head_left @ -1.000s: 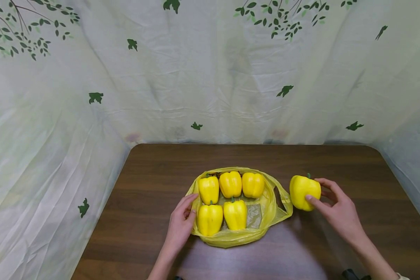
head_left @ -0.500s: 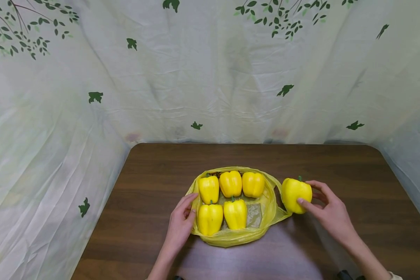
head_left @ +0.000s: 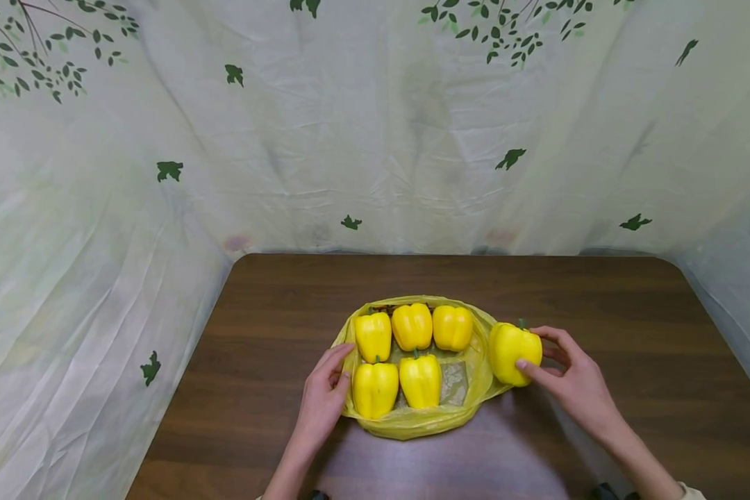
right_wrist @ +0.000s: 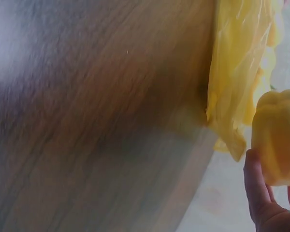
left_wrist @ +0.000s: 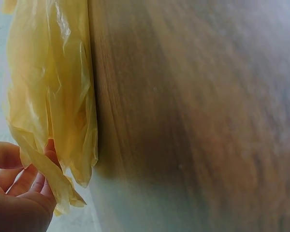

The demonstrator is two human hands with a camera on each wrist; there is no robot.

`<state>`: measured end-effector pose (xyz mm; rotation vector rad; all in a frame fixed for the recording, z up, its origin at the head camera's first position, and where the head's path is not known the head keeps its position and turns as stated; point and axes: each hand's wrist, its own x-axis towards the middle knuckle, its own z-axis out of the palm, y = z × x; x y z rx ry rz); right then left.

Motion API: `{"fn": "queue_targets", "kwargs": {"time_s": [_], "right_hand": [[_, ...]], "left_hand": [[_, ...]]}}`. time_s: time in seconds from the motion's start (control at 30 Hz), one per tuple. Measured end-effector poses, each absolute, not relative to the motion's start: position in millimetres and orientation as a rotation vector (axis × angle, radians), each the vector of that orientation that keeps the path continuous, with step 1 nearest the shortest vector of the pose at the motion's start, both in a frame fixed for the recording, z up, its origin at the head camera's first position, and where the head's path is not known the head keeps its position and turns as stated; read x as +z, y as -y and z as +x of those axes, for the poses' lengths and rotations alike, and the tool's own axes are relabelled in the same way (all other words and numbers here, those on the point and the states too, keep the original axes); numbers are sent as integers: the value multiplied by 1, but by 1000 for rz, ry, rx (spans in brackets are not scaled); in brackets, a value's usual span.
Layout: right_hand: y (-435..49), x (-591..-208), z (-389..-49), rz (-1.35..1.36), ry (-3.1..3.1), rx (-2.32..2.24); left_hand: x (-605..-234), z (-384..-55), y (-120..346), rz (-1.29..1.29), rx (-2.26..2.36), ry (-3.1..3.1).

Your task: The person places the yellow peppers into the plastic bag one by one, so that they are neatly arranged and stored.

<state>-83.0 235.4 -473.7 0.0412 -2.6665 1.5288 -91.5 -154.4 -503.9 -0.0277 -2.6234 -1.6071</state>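
A yellow plastic bag (head_left: 406, 429) lies spread wide on the table, with several yellow bell peppers (head_left: 375, 392) in two rows inside it. At its left edge, my left hand (head_left: 325, 389) grips the bag's rim; in the left wrist view the fingers curl about a loose strip of the plastic (left_wrist: 50, 169). My right hand (head_left: 569, 375) holds another yellow bell pepper (head_left: 514, 354) between thumb and fingers, stem up. This pepper overlaps the bag's right end and its handle in the head view. The right wrist view shows it raised beside the bag's side (right_wrist: 237, 72).
The bag rests on a brown wooden table (head_left: 275, 305) with rounded far corners. Behind and beside the table hangs a pale curtain (head_left: 375, 139) printed with leaves. Inside the bag, bare crumpled plastic shows at the front right, beside the front peppers.
My right hand has moved left with the bell pepper, from beside the bag to over its right handle. My left hand stays at the bag's left edge.
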Motion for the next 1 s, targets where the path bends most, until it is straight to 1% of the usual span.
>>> {"fn": "queue_targets", "kwargs": {"time_s": [1.0], "right_hand": [[-198, -482, -83, 96, 2623, 1761]], "left_hand": [[-503, -91, 155, -10, -1603, 2640]]}}
